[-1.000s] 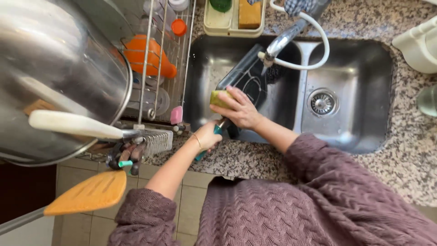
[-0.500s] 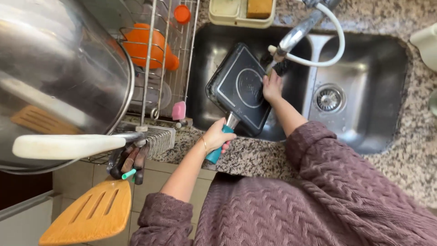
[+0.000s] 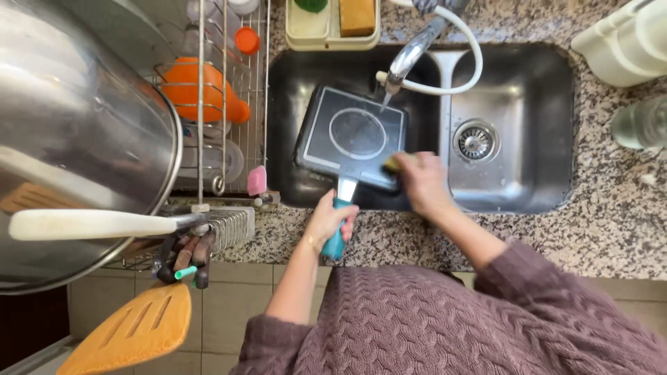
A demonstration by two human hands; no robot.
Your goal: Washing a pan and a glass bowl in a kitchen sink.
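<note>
A speckled granite counter (image 3: 611, 208) surrounds the steel sink (image 3: 528, 125). The left hand (image 3: 330, 221) grips the teal handle of a square pan (image 3: 353, 135) over the basin; just right of it, the right hand (image 3: 422, 182) presses a sponge (image 3: 393, 164) against the pan's near edge.

Pan (image 3: 353, 135) in sink (image 3: 514, 187) under faucet (image 3: 410, 55), dish rack (image 3: 215, 104) left (pot (image 3: 76, 139) beside it), soap tray (image 3: 333, 28) behind

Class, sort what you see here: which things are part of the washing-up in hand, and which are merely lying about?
In use:
left hand gripping the teal handle
square pan in the sink
right hand pressing a sponge
faucet

Lying about:
orange cup in the drying rack
orange spatula
large steel pot
</note>
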